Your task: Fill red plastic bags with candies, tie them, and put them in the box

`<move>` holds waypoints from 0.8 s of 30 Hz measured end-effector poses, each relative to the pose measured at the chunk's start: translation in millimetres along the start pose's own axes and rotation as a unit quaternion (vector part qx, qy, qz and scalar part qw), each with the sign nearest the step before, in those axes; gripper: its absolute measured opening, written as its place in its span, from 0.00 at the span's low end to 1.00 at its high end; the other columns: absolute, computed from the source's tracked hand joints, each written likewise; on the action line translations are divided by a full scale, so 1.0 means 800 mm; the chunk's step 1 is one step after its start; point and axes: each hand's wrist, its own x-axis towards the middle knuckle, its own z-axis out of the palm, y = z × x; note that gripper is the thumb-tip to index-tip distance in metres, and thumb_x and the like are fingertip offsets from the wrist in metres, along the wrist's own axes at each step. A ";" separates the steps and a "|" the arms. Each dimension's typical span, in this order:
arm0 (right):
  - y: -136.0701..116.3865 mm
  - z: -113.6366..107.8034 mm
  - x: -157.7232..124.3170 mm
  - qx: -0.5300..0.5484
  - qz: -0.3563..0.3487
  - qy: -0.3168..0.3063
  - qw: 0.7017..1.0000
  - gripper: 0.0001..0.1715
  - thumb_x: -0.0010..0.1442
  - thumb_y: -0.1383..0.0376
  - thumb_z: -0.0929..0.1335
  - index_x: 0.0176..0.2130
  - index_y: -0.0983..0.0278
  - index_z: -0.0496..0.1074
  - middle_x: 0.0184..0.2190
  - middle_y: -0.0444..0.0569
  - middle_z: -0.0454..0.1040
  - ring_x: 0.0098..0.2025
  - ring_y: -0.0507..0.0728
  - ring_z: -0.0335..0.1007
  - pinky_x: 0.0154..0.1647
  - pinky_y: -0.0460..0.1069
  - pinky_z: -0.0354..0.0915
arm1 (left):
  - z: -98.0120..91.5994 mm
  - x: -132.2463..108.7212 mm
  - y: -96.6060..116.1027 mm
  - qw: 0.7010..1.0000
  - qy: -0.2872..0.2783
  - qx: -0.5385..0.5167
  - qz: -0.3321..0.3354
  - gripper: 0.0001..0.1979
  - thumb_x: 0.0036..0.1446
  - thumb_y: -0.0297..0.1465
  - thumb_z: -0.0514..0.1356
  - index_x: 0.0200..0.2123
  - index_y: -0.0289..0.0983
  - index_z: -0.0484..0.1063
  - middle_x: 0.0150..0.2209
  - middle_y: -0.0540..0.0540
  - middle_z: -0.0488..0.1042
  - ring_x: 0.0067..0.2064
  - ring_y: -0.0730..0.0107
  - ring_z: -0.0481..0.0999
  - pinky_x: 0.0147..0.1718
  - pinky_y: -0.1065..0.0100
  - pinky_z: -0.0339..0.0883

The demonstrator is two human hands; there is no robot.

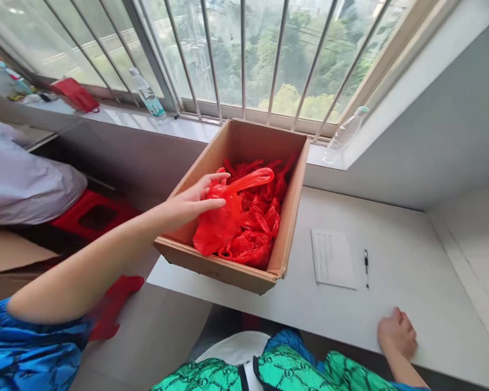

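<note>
My left hand (198, 199) reaches over the open cardboard box (224, 271), thumb and fingers apart. It is at a tied red plastic bag (219, 222), and its fingers touch the bag's upper part. One loop of that bag sticks out to the right. Several more knotted red plastic bags (261, 217) fill the bottom of the box; what is inside them is hidden. On the right, my right hand (398, 332) rests on the white table (432, 271) near its front edge, fingers curled in with nothing visible in them.
Right of the box lie a sheet of paper (333, 258) and a pen (367, 267). Plastic bottles (151, 100) and a red box (75, 94) stand on the sill below the barred window. A person in a pale shirt (28, 174) sits at left on a red stool (95, 214).
</note>
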 end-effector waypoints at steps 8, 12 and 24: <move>-0.051 0.007 -0.103 -0.001 0.077 -0.051 0.996 0.35 0.61 0.68 0.56 0.66 0.67 0.60 0.66 0.62 0.59 0.69 0.65 0.51 0.65 0.61 0.56 | 0.080 0.023 0.003 0.987 -0.156 0.017 -0.027 0.26 0.60 0.40 0.61 0.60 0.42 0.67 0.42 0.45 0.79 0.38 0.63 0.80 0.33 0.68 0.74; -0.059 0.008 -0.099 -0.012 0.096 -0.049 0.994 0.34 0.62 0.69 0.56 0.66 0.67 0.59 0.66 0.63 0.57 0.70 0.65 0.49 0.64 0.60 0.56 | 0.075 0.054 -0.041 0.928 -0.286 0.237 -0.029 0.35 0.58 0.45 0.61 0.66 0.42 0.60 0.41 0.44 0.80 0.35 0.62 0.81 0.33 0.68 0.71; -0.093 0.035 -0.111 0.006 0.139 0.029 0.990 0.33 0.63 0.67 0.53 0.65 0.67 0.61 0.67 0.61 0.57 0.71 0.64 0.46 0.65 0.62 0.55 | 0.173 0.099 -0.176 0.719 -0.382 0.579 0.047 0.37 0.62 0.48 0.55 0.68 0.32 0.57 0.71 0.27 0.43 0.72 0.36 0.42 0.62 0.29 0.44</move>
